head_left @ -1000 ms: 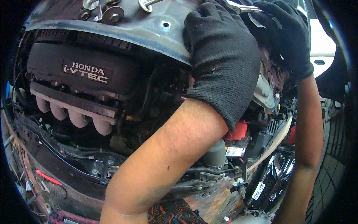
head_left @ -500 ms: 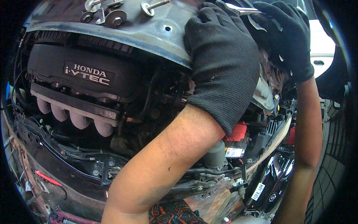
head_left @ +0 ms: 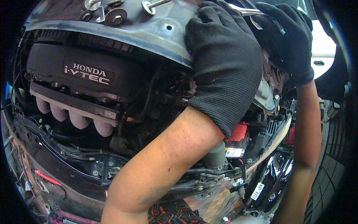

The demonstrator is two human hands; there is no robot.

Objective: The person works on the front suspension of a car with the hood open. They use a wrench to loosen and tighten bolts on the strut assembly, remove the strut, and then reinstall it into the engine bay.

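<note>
My left hand, in a black knit glove, reaches over the right end of a grey metal panel. Its fingers are curled and their tips hidden, so what they hold does not show. Beside them runs a shiny chrome wrench, its head end out of sight. My right hand, gloved alike, is closed round the wrench's right end. Several washered bolts lie on the panel at the upper left, among them a dark wide-washer bolt and a long silver bolt.
An engine with a black cover fills the left of the open bay. Below my left wrist sits a battery with a red terminal cover. Another car's dark grille stands at the lower right. A red pen-like object lies at the lower left.
Both hands have shifted very slightly to the right, and the wrench between them has tilted a little. The bolts on the panel lie as before.
</note>
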